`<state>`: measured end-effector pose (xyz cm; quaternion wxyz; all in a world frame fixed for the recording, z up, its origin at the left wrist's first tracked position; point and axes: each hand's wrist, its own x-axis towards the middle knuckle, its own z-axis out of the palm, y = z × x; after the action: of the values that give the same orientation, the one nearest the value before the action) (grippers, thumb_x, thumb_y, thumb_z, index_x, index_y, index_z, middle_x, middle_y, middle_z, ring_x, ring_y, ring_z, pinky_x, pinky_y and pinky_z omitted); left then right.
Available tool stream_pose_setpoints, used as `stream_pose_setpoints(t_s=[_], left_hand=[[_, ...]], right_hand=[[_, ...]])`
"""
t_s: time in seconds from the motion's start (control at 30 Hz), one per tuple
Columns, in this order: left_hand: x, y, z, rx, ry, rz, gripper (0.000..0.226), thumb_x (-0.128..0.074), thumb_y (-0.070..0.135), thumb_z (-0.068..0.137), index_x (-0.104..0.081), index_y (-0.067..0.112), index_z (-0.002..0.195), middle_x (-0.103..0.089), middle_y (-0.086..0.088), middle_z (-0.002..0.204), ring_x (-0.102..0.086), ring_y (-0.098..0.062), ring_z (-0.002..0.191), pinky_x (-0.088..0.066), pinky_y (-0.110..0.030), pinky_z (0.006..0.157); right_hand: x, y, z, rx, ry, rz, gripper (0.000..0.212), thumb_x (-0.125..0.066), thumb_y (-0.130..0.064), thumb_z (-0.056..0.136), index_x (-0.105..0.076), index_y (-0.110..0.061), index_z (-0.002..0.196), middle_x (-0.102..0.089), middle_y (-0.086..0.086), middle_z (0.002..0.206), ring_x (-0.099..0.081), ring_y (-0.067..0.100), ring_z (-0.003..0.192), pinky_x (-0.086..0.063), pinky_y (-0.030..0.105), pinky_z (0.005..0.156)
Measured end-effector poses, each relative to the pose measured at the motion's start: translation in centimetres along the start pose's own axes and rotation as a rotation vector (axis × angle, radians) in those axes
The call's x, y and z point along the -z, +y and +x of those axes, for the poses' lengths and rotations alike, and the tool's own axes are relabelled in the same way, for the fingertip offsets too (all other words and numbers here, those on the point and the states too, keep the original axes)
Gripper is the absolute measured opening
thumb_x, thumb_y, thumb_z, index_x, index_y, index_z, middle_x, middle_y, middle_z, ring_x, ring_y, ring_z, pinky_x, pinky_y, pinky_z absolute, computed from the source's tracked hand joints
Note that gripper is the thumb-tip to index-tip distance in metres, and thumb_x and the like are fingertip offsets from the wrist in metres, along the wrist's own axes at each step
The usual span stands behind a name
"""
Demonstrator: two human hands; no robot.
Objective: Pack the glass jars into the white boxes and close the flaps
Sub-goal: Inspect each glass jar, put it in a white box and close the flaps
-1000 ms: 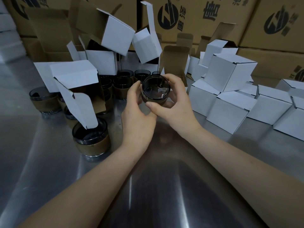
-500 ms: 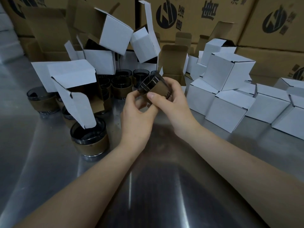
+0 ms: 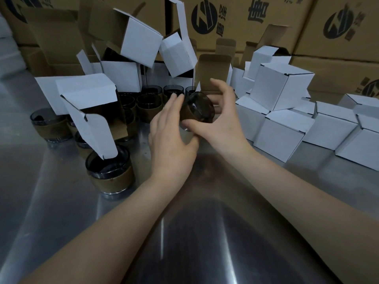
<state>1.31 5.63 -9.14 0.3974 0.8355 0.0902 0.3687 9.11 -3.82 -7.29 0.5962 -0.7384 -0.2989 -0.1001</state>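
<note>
A dark glass jar (image 3: 198, 109) with a brown band is held tilted above the steel table (image 3: 61, 212), one round end turned toward me. My right hand (image 3: 223, 124) pinches it, thumb on the near lower rim and fingers curled behind. My left hand (image 3: 172, 138) lies flat against the jar's left side with its fingers straight. An open white box (image 3: 88, 93) lies on its side at the left, and its long flap dips into another jar (image 3: 109, 171). Several more jars (image 3: 149, 103) stand behind my hands.
Closed white boxes (image 3: 283, 134) are stacked along the right side of the table. More open white boxes (image 3: 141, 42) are piled at the back left. Large brown printed cartons (image 3: 235, 21) form the back wall. A jar (image 3: 49, 126) stands at the far left.
The jar has been turned over between my hands, from mouth facing me to tilted on its side. My left fingers have straightened against it and my right index finger has lifted off.
</note>
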Motion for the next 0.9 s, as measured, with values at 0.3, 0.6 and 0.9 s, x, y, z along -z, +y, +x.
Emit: stream_pose_setpoints(t_s=[0.3, 0.6, 0.9], left_hand=[[0.2, -0.1, 0.0, 0.059, 0.011, -0.039, 0.075, -0.071, 0.019, 0.084, -0.034, 0.03, 0.149, -0.046, 0.008, 0.145, -0.029, -0.008, 0.138, -0.032, -0.043, 0.114], [0.4, 0.1, 0.0, 0.076, 0.025, -0.131, 0.071, -0.077, 0.015, 0.077, -0.042, 0.029, 0.138, -0.055, 0.014, 0.135, -0.044, -0.01, 0.132, -0.041, -0.041, 0.107], [0.3, 0.1, -0.1, 0.063, 0.021, -0.185, 0.071, -0.074, 0.007, 0.077, -0.041, 0.025, 0.137, -0.056, 0.011, 0.135, -0.046, -0.007, 0.131, -0.041, -0.037, 0.108]], right_hand=[[-0.2, -0.5, -0.4, 0.19, 0.002, -0.153, 0.09, -0.084, -0.024, 0.069, -0.03, -0.032, 0.141, -0.045, -0.033, 0.117, -0.046, 0.014, 0.125, -0.043, 0.042, 0.104], [-0.1, -1.1, -1.0, 0.314, 0.002, -0.172, 0.078, -0.078, -0.003, 0.074, -0.038, -0.013, 0.141, -0.048, -0.009, 0.133, -0.044, 0.023, 0.131, -0.039, 0.041, 0.109], [-0.1, -0.8, -1.0, 0.39, 0.022, -0.257, 0.073, -0.075, 0.001, 0.073, -0.043, -0.008, 0.138, -0.05, 0.006, 0.135, -0.044, 0.024, 0.127, -0.038, 0.04, 0.108]])
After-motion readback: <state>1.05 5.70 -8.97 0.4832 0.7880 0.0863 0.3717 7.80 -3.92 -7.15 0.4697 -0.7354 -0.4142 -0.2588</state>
